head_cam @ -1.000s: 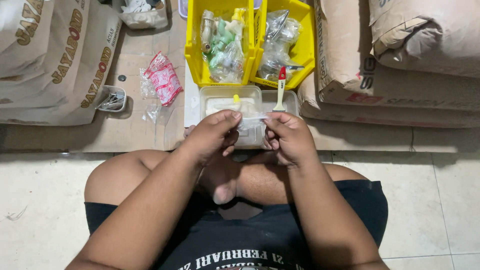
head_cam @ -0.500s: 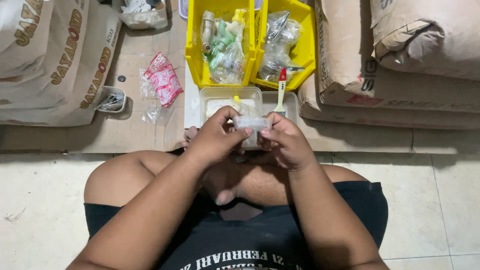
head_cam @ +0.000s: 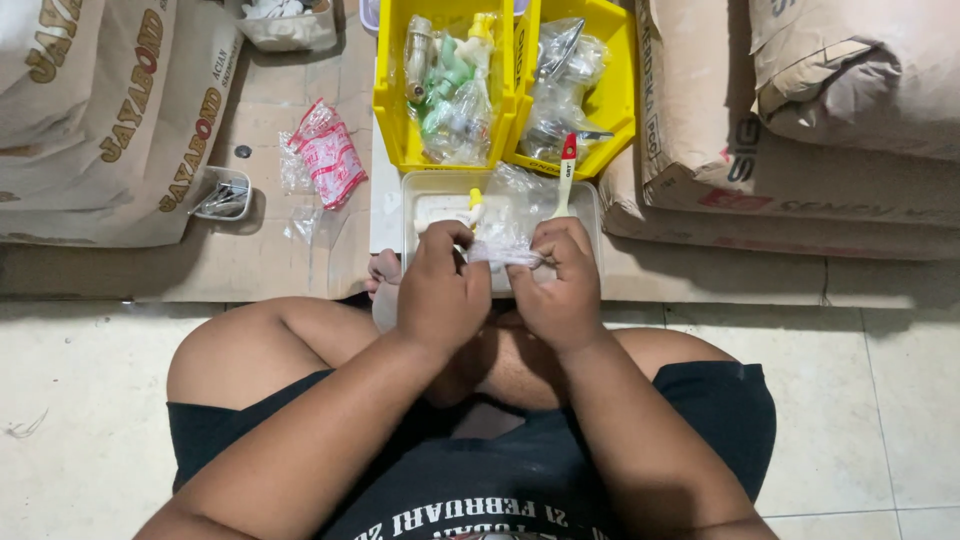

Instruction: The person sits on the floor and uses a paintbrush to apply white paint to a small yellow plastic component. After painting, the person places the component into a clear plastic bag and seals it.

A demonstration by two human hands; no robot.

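Left hand (head_cam: 440, 290) and right hand (head_cam: 560, 285) pinch a small clear crinkly plastic bag (head_cam: 503, 253) at nine and three o'clock; light, limp, probably slippery.

Tiled floor (head_cam: 880, 400), cardboard sheet (head_cam: 250, 270), yellow bins (head_cam: 395, 120), sacks (head_cam: 110, 120)

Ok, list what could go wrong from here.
1. Both hands, left hand and right hand, pinch a small clear plastic bag over the open clear tray; if it tears, whatever it holds may scatter.
2. The red-tipped brush leans on the tray rim by the right hand; a nudge might knock it off.
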